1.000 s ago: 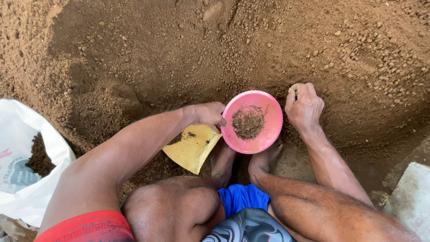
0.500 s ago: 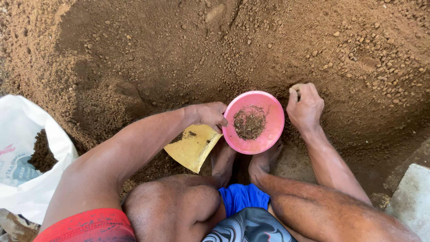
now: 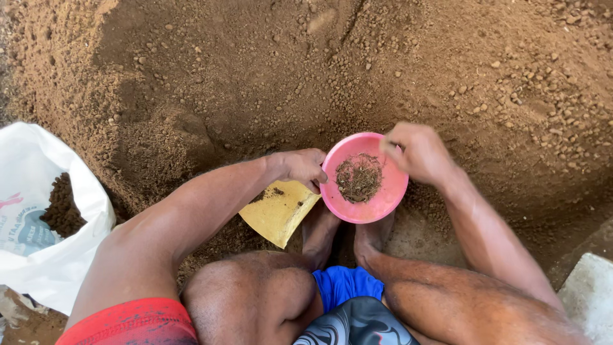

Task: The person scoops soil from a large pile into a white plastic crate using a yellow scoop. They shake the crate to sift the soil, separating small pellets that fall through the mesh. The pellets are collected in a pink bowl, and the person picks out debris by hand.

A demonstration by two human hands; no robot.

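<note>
— Two things on that brown soil [image 3: 255, 76]?
— Yes: a white sack [image 3: 51, 211] at left, a pale slab [image 3: 590, 294] at right.
— Hands?
— Left hand [image 3: 300, 167] grips the pink bowl [image 3: 383, 201] rim above a yellow scoop [image 3: 278, 211]; right hand [image 3: 418, 152] hovers over it, fingers pinched together.

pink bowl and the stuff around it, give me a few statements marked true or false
1. The left hand grips the rim of the pink bowl. True.
2. The pink bowl is empty. False: it holds a small clump of roots and soil.
3. The right hand is at the bowl's upper right edge. True.
4. A blue scoop lies beside the bowl. False: the scoop is yellow.
5. The white sack lies to the right. False: it is at the left, with dark material inside.
</note>
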